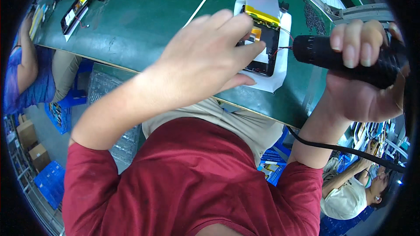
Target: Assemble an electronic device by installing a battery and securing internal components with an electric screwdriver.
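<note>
Gripping a black cylindrical tool, the R hand is just right of the opened device, which is on a white sheet on the green tabletop. L hand is over the device's left side w/ fingers bent, can't tell if it's pinching anything tbh.

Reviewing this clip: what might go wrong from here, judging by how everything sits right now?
Thin red wires show right at the front end of the black cylindrical tool in the right hand; a small slip might snag or strain them.

The left hand reaches over the opened device, so fingertips could press on its exposed parts.

The black cable crosses the right forearm and might catch as that arm moves.
</note>
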`<state>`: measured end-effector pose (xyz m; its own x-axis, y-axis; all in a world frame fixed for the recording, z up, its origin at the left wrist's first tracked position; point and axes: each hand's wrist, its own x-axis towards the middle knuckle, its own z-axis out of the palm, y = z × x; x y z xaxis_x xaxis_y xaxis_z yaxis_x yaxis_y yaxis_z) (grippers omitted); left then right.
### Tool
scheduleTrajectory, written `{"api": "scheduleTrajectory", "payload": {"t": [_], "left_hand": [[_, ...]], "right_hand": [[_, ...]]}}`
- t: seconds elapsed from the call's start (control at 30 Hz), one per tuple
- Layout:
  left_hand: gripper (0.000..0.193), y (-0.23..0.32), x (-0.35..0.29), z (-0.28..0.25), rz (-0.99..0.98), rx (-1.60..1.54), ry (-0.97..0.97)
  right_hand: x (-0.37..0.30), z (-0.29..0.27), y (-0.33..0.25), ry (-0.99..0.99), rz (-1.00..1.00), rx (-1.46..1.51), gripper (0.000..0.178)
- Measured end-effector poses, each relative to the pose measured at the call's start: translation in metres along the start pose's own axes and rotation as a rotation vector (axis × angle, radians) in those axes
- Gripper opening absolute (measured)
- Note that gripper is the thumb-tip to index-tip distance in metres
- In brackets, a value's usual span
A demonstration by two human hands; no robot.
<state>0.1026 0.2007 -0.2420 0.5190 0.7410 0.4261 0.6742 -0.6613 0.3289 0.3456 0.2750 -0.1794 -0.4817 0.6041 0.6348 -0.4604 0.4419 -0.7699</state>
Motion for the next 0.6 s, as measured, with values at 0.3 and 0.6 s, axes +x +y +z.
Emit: {"api": "scheduleTrajectory", "payload": {"t": [0.3, 0.6], "left_hand": [[0.043, -0.001, -0.016, 0.015, -0.077, -0.004, 0.093], [0.038, 0.01, -0.011, 0.026, -0.145, 0.05, 0.15]], "right_hand": [[0.0, 0.015, 0.009, 0.083, 0.099, 0.029, 0.051], [0.007, 0.018, 0.012, -0.007, 0.11, -0.089, 0.052]]}}
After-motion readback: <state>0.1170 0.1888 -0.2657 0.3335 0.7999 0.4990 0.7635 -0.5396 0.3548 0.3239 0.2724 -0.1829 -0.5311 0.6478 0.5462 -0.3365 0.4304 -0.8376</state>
